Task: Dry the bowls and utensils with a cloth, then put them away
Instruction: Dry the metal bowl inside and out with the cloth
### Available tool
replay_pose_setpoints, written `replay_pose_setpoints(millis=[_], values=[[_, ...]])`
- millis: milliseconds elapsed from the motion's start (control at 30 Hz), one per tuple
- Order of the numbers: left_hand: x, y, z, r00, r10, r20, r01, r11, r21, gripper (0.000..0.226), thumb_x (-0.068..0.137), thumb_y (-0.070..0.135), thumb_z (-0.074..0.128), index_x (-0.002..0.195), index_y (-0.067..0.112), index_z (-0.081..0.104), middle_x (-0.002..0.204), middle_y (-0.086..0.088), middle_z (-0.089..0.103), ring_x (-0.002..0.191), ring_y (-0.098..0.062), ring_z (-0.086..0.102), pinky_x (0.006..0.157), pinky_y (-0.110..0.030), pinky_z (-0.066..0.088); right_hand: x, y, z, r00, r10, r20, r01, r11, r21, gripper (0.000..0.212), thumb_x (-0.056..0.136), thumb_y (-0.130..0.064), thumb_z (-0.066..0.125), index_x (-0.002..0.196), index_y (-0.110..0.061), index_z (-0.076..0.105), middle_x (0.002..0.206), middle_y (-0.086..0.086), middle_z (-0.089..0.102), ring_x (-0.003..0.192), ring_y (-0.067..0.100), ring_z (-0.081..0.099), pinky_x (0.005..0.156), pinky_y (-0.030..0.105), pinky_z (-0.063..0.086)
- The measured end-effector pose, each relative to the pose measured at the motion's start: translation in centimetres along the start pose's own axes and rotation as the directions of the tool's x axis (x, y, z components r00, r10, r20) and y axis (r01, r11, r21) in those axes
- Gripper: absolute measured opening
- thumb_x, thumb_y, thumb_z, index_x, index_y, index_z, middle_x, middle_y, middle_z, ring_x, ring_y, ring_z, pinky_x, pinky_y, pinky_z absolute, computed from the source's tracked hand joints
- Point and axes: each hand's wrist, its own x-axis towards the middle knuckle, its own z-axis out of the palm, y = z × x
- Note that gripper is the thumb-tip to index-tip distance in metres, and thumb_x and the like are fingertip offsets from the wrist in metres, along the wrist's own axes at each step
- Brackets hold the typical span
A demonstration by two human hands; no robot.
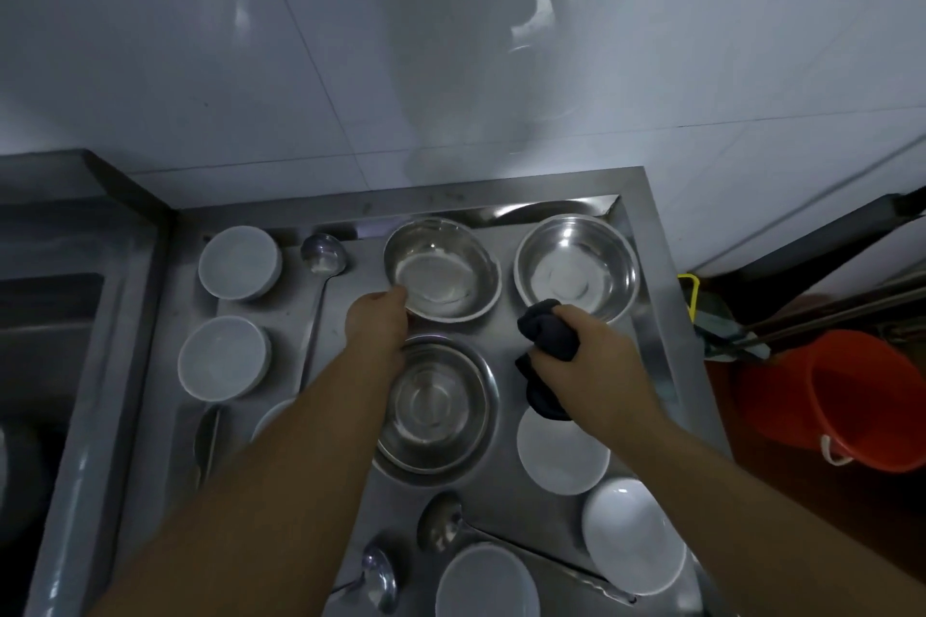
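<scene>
Three steel bowls stand on the steel counter [646, 215]. My left hand [377, 323] grips the near rim of the far middle steel bowl [443, 268], which tilts slightly. Another steel bowl [577, 266] sits to its right, and a third steel bowl [436, 408] lies under my left wrist. My right hand [589, 356] holds a bunched dark cloth [546, 333] in front of the right bowl. Several white bowls, such as the white bowl [239, 262] at the far left, and a steel ladle [323, 253] are spread around.
More white bowls [634, 534] and ladles [440, 519] lie near the front edge. A sink [45, 316] is on the left. An orange bucket [847, 396] and mop handles stand on the floor at the right. A white tiled wall backs the counter.
</scene>
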Motion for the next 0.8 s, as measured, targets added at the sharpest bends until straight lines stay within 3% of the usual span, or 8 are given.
replay_pose_setpoints(millis=[133,200,300,433,533,633,733,800], values=[[-2.1,-0.4,-1.9,1.0,-0.001,0.007,0.002,0.993,-0.119,0.013,0.089,0.019,0.069,0.083,0.007,0.069,0.093,-0.023,0.075,0.106,-0.048,0.073,0.093,-0.067,0.059,-1.8,-0.6,-1.1,0.999,-0.028,-0.02,0.027,0.999,-0.038,0.012,0.085,-0.026,0.073,0.091,-0.033,0.066,0.074,-0.005,0.069,0.069,0.012,0.068,0.066,0.043,0.061],[-3.8,-0.7,-3.2,1.0,-0.016,0.014,0.019,0.978,-0.208,0.01,0.091,0.017,0.071,0.097,0.009,0.071,0.095,-0.019,0.078,0.099,-0.043,0.077,0.087,-0.061,0.064,-2.8,-1.2,-1.8,0.997,-0.068,-0.036,0.066,0.997,-0.049,0.011,0.085,-0.028,0.074,0.09,-0.032,0.064,0.074,-0.007,0.068,0.07,0.007,0.066,0.066,0.039,0.059],[-7.4,-1.5,-5.0,0.999,0.0,0.053,0.02,0.926,-0.377,0.027,0.093,0.015,0.073,0.117,0.004,0.067,0.107,-0.021,0.077,0.097,-0.038,0.077,0.077,-0.05,0.066,-4.6,-2.4,-3.1,0.989,-0.145,-0.028,0.144,0.989,-0.021,0.013,0.086,-0.032,0.074,0.089,-0.034,0.062,0.078,-0.014,0.067,0.075,0.003,0.064,0.063,0.027,0.05],[-14.2,-2.1,-7.5,0.996,0.035,0.08,0.005,0.888,-0.459,0.014,0.098,0.015,0.07,0.106,0.004,0.069,0.079,-0.011,0.08,0.078,-0.027,0.078,0.057,-0.038,0.064,-7.9,-5.0,-5.0,0.959,-0.282,-0.022,0.282,0.959,-0.004,0.015,0.084,-0.039,0.074,0.086,-0.043,0.059,0.084,-0.026,0.065,0.08,-0.005,0.063,0.059,0.009,0.042],[-19.8,-2.9,-9.0,0.985,0.088,0.148,-0.01,0.888,-0.46,0.012,0.1,0.014,0.065,0.104,0.005,0.07,0.075,-0.006,0.078,0.074,-0.021,0.077,0.061,-0.036,0.064,-10.4,-7.0,-6.5,0.924,-0.383,-0.006,0.383,0.924,-0.001,0.019,0.084,-0.042,0.078,0.088,-0.047,0.059,0.09,-0.03,0.065,0.085,-0.008,0.062,0.066,0.004,0.042],[-25.7,-3.8,-9.9,0.958,0.159,0.238,-0.023,0.872,-0.488,0.015,0.099,0.014,0.062,0.101,0.004,0.073,0.086,-0.011,0.077,0.076,-0.021,0.077,0.074,-0.039,0.062,-13.4,-9.2,-7.8,0.871,-0.49,0.046,0.489,0.872,0.021,0.021,0.081,-0.054,0.074,0.097,-0.05,0.062,0.093,-0.027,0.068,0.088,-0.006,0.064,0.068,0.008,0.045],[-31.6,-4.3,-10.6,0.906,0.258,0.336,-0.055,0.858,-0.51,0.019,0.093,0.014,0.065,0.102,0.003,0.078,0.097,-0.017,0.076,0.081,-0.023,0.076,0.073,-0.036,0.062,-16.7,-11.2,-8.2,0.81,-0.583,0.055,0.585,0.81,-0.033,0.03,0.082,-0.067,0.064,0.107,-0.055,0.052,0.101,-0.041,0.062,0.097,-0.017,0.058,0.069,0.006,0.045],[-34.9,-4.6,-11.0,0.858,0.309,0.41,-0.065,0.858,-0.51,0.032,0.089,0.019,0.067,0.112,0.0,0.078,0.11,-0.023,0.074,0.091,-0.028,0.074,0.081,-0.039,0.061,-18.4,-12.0,-8.0,0.786,-0.615,0.071,0.619,0.782,-0.073,0.031,0.085,-0.072,0.059,0.106,-0.052,0.048,0.095,-0.033,0.062,0.098,-0.015,0.056,0.073,0.009,0.043]])
